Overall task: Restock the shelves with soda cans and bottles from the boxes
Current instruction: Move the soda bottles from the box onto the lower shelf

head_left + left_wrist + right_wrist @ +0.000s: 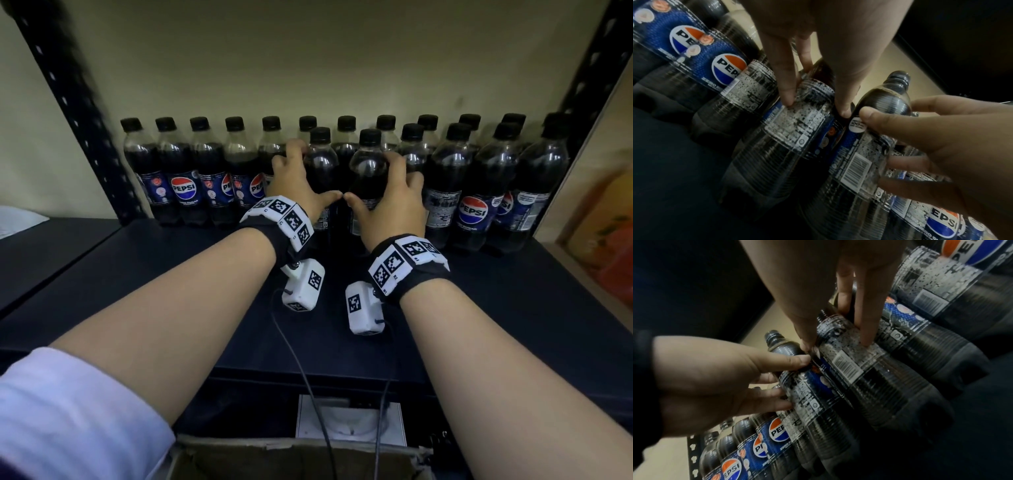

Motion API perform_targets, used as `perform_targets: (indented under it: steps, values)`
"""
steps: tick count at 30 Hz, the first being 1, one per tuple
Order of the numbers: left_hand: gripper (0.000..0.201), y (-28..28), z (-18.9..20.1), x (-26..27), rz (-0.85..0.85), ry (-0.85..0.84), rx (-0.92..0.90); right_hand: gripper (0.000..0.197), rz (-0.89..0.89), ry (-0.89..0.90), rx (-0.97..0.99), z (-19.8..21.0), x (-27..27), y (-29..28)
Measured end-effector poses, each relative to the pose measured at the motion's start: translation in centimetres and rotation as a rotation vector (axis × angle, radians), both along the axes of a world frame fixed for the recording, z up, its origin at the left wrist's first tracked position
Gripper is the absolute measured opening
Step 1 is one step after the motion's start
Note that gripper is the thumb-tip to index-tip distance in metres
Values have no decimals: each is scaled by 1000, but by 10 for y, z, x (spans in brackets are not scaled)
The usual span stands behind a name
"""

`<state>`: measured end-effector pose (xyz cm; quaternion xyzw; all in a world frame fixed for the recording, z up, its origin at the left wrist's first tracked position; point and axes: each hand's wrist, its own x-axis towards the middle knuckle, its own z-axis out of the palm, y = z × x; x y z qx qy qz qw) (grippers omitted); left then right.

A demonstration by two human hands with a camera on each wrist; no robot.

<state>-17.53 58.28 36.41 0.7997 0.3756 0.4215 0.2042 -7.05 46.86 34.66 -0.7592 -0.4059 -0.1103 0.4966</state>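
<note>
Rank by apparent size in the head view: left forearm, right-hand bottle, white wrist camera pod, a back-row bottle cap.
1. left forearm, nearest the camera, so inflated
2. bottle gripped by the right hand
3. wrist camera pod
4. back-row bottle cap, farthest, so shrunk

No ties.

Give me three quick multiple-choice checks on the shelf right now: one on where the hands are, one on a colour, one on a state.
1. Where is the left hand?
A. On a bottle in the front row
B. In the cardboard box
C. On the shelf post

2. What colour are the bottle caps?
A. Red
B. White
C. Black

3. What state is the bottle under the right hand in?
A. Lying on its side
B. Upright on the shelf, fingers curled round it
C. Open, cap off

Answers:
1 A, the head view shows its grip on the left front bottle.
2 C, every visible cap is black.
3 B, the right front bottle stands capped in the hand.
</note>
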Motion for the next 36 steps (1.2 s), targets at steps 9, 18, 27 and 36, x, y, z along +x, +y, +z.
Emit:
perform_targets:
  steps: [9, 18, 27, 36]
  values:
    - [108, 17, 0, -28, -199, 72, -62, 103, 51, -70, -191, 3, 9, -20]
    - [122, 15, 11, -29, -180, 153, 73, 100, 54, -154, -188, 3, 5, -15]
    - [105, 17, -6, -11, -159, 16, 35, 101, 43, -70, -155, -2, 3, 5]
    - [107, 22, 5, -12, -165, 102, 49, 106, -24, -205, -277, 16, 6, 5]
